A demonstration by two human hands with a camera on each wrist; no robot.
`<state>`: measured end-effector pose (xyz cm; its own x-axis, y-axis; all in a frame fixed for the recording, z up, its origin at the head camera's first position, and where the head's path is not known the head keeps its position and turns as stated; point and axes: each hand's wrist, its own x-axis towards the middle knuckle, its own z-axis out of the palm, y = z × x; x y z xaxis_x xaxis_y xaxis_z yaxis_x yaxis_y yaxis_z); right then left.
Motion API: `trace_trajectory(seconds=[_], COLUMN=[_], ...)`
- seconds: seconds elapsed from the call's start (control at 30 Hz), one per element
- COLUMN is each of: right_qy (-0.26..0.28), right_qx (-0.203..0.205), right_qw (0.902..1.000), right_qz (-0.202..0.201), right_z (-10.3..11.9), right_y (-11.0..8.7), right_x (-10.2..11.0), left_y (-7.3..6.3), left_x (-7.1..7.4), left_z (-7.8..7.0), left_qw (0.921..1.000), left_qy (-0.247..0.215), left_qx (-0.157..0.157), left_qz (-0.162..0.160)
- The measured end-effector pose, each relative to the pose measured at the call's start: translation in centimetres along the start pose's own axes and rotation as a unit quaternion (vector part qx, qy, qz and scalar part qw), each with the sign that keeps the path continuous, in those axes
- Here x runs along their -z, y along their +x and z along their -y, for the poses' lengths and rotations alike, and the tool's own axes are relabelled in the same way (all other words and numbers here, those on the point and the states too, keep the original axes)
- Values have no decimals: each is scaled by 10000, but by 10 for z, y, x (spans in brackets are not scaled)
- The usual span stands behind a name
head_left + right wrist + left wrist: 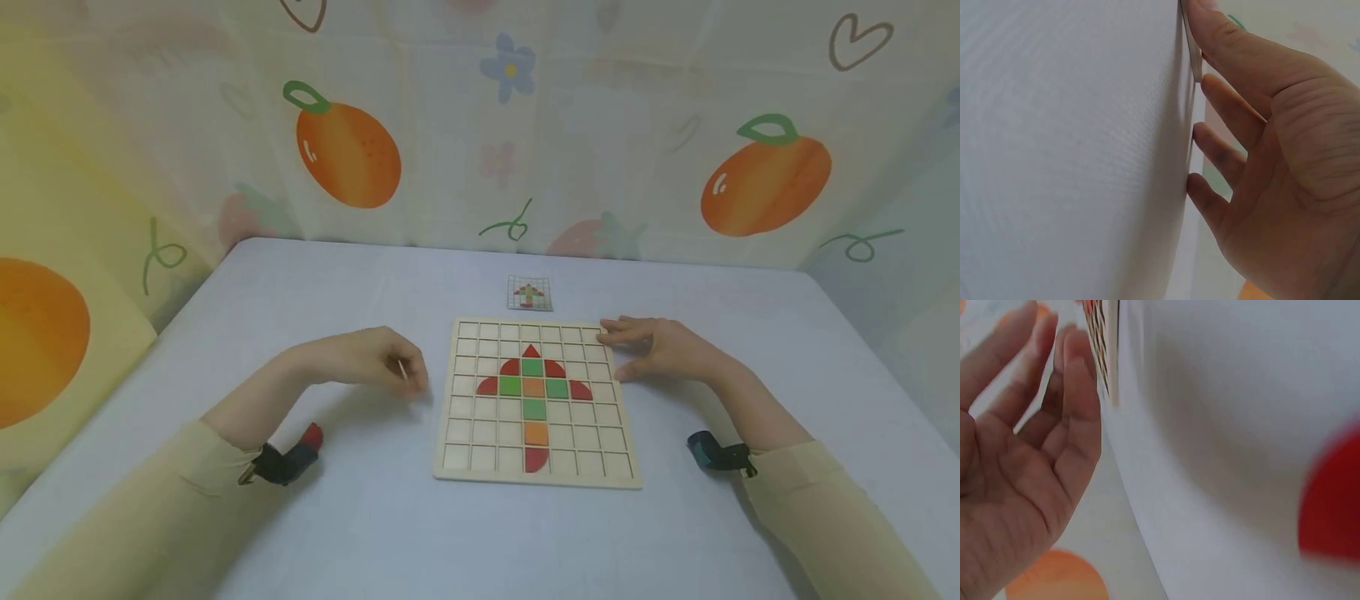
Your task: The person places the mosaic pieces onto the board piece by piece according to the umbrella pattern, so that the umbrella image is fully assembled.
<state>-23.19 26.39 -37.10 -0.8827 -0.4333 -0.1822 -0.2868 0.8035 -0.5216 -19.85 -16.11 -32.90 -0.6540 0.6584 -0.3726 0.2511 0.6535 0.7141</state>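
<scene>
A wooden grid board (480, 482) lies flat on the table. Red, green and orange tiles form an arrow-like figure on it, with a red triangle (531, 352) at the top and a red rounded piece (536, 459) at the bottom. My left hand (367, 360) hovers just left of the board, fingers bent loosely downward. In the left wrist view its fingers (1082, 394) look relaxed, and nothing shows in them. My right hand (667, 346) rests at the board's upper right corner, its fingertips on the edge and the thumb (1235, 44) against the side.
Behind the board lies a small card (529, 293) printted with a similar figure on a grid. A white cloth covers the table (360, 533). Dark straps with small devices sit on both wrists. A patterned curtain (442, 150) hangs behind the table.
</scene>
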Motion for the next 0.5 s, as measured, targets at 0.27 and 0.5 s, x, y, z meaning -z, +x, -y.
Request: trace_trajectory(seconds=[0.27, 0.5], right_qy=[3, -2], right_qx=[18, -27], right_qw=[10000, 10000], right_qz=[15, 12], right_z=[0, 0], right_y=[0, 0], right_x=[-1, 0], left_y=[-35, -55], left_x=[27, 27], left_z=[44, 63], left_qw=[9943, 9935], left_qy=[-165, -181], left_qx=[467, 165], left_qz=[947, 1114])
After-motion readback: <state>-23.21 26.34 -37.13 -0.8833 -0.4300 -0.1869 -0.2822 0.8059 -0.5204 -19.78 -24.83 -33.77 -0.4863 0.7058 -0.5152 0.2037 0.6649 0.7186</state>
